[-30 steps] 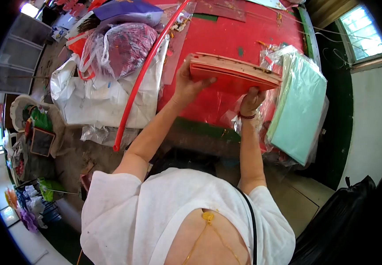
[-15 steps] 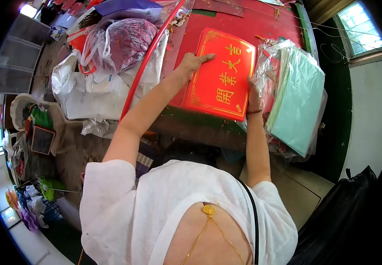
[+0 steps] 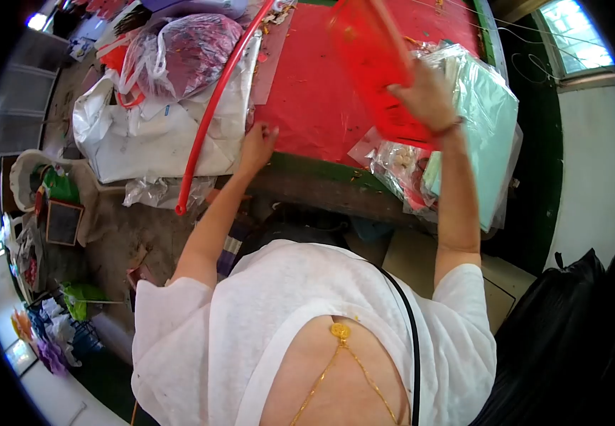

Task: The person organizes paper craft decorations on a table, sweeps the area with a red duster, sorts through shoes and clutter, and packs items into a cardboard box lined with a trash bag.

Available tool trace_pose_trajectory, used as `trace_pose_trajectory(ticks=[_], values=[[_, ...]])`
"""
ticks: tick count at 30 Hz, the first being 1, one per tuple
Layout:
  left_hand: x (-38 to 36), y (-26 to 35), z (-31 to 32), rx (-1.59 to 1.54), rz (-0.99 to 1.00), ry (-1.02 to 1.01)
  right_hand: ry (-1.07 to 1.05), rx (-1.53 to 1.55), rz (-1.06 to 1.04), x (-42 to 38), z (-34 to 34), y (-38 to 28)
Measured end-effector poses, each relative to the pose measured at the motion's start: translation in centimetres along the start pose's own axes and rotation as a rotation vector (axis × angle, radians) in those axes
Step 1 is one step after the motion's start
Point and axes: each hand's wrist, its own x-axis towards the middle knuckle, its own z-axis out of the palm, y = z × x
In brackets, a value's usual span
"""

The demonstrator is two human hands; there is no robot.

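Observation:
My right hand point(image 3: 428, 96) grips the right edge of a red sign point(image 3: 371, 71), which is tilted up over the table and smeared by motion. Gold characters printed on its face are not readable now. By the table's front edge, my left hand point(image 3: 257, 147) is apart from the sign, its fingers loosely curled with nothing seen in them. Pale green sheets in clear plastic point(image 3: 488, 121) lie just right of my right hand. Crumpled clear plastic wrap point(image 3: 396, 160) sits beneath the sign's lower end.
A red tube point(image 3: 211, 121) crosses the table's left side, beside white plastic sheeting point(image 3: 151, 138) and a bag of dark red material point(image 3: 190, 57). The red tabletop point(image 3: 300, 78) has scraps on it. Black bags point(image 3: 549, 341) stand at the lower right.
Both hands were on the sign, which lay face up. My left hand has let go and moved down and left. My right hand has lifted and tilted the sign towards the right.

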Motion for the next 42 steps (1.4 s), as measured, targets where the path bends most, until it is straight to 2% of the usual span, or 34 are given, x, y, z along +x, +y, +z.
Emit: trace_pose_trajectory(ticks=[2, 3, 6, 8, 10, 12, 14, 16, 17, 19, 20, 21, 22, 23, 24, 26, 28, 29, 31, 32, 34, 36, 38, 39, 42], values=[[-2.7, -0.1, 1.1, 0.220, 0.173, 0.029, -0.059, -0.072, 0.066, 0.6, 9.4, 3.2], [-3.8, 0.3, 1.5, 0.354, 0.263, 0.042, -0.188, -0.016, 0.226, 0.8, 13.6, 3.8], [-5.4, 2.4, 1.7, 0.379, 0.407, 0.065, -0.128, 0.013, 0.233, 3.1, 13.5, 3.4], [-5.4, 2.5, 0.5, 0.422, 0.418, 0.055, -0.274, 0.076, 0.241, 5.0, 12.1, 4.2], [-4.9, 1.4, -0.8, 0.377, 0.447, 0.121, -0.326, -0.052, 0.145, 7.2, 11.0, 6.9], [-4.8, -0.4, -1.0, 0.387, 0.441, 0.084, -0.257, -0.161, 0.216, 8.8, 8.1, 7.9], [-4.5, -1.2, -1.2, 0.391, 0.450, 0.049, -0.008, -0.202, 0.312, 9.6, 5.5, 8.0], [-4.7, -0.7, -1.1, 0.362, 0.498, 0.023, 0.172, -0.300, 0.319, 11.7, 6.1, 10.5], [-4.5, -0.8, -1.1, 0.328, 0.458, 0.026, 0.176, -0.304, 0.311, 12.8, 6.7, 11.4], [-4.4, -1.1, -1.3, 0.302, 0.454, 0.010, 0.076, -0.346, 0.541, 14.8, 9.0, 12.5], [-4.3, -1.2, -1.4, 0.278, 0.459, -0.012, 0.001, -0.335, 0.582, 15.6, 10.8, 13.0], [-4.2, -1.2, -1.4, 0.252, 0.459, 0.005, -0.066, -0.413, 0.542, 16.5, 13.6, 13.4], [-4.1, -1.2, -1.4, 0.249, 0.458, 0.008, -0.157, -0.472, 0.458, 16.0, 13.6, 8.6], [-3.9, -1.1, -1.5, 0.248, 0.452, 0.006, -0.210, -0.510, 0.350, 16.2, 16.1, 7.0], [-4.1, -1.2, -1.5, 0.245, 0.449, -0.006, -0.161, -0.373, 0.249, 16.1, 18.5, 5.6], [-4.3, -1.4, -1.4, 0.241, 0.444, -0.025, -0.138, -0.226, 0.117, 13.2, 15.5, -2.1], [-4.3, -1.4, -1.2, 0.236, 0.435, -0.031, -0.242, -0.040, 0.001, 13.4, 15.7, -3.0], [-4.4, -1.4, -1.2, 0.254, 0.429, -0.027, -0.238, -0.044, 0.003, 13.3, 15.4, -3.2], [-4.1, -1.3, -1.3, 0.278, 0.428, -0.019, -0.373, 0.433, 0.048, 13.2, 14.7, -3.6], [-4.1, -1.3, -1.3, 0.277, 0.426, -0.020, -0.372, 0.436, 0.050, 13.5, 14.1, -3.3], [-4.4, -1.4, -1.4, 0.276, 0.417, -0.038, -0.310, 0.030, 0.092, 14.4, 12.4, -1.3], [-4.3, -1.3, -1.3, 0.277, 0.448, 0.014, -0.182, -0.110, 0.118, 14.2, 10.2, 1.4], [-4.4, -1.3, -1.2, 0.260, 0.440, 0.019, -0.067, -0.230, 0.293, 13.0, 8.7, 3.5], [-4.3, -1.3, -1.2, 0.242, 0.439, 0.027, -0.041, -0.290, 0.317, 12.4, 8.6, 5.2], [-4.2, -1.3, -1.1, 0.282, 0.414, -0.003, -0.052, -0.355, 0.371, 9.8, 12.4, 7.9]])
